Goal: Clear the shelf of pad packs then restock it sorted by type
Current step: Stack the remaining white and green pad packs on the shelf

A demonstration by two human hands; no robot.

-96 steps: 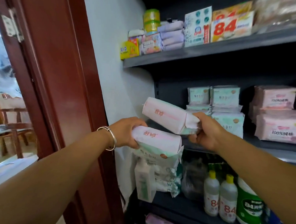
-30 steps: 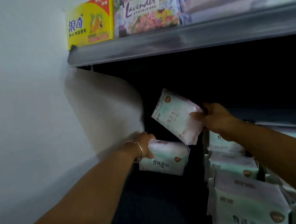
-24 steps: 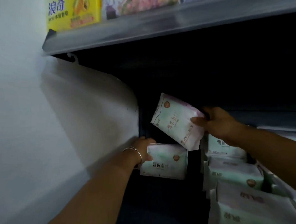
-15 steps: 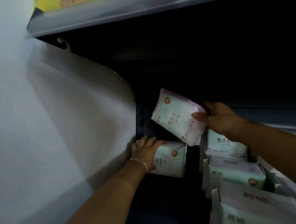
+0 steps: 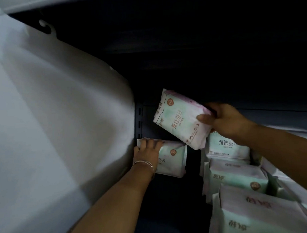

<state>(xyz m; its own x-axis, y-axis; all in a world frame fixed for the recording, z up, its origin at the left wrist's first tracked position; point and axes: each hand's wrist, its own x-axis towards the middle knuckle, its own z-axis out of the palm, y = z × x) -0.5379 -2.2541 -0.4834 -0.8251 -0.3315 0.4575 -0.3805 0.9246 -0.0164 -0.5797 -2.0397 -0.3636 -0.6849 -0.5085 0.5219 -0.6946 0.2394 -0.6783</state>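
Your left hand [image 5: 148,151] lies flat on a mint-green pad pack [image 5: 173,159], fingers straight and spread over its upper left corner, pressing it where it stands at the back left corner of the dark shelf [image 5: 169,203], just beside the slotted upright [image 5: 139,120]. A thin bracelet [image 5: 144,163] circles that wrist. Your right hand [image 5: 224,120] grasps a second pad pack [image 5: 180,119] by its right end, thumb across the front face and fingers curled behind. This pack is held tilted in the air, above and to the right of the first, its lower corner overlapping a row of stacked packs [image 5: 238,176] of similar mint-green print that fills the right side of the shelf. A pale wall [image 5: 53,119] borders the shelf on the left.
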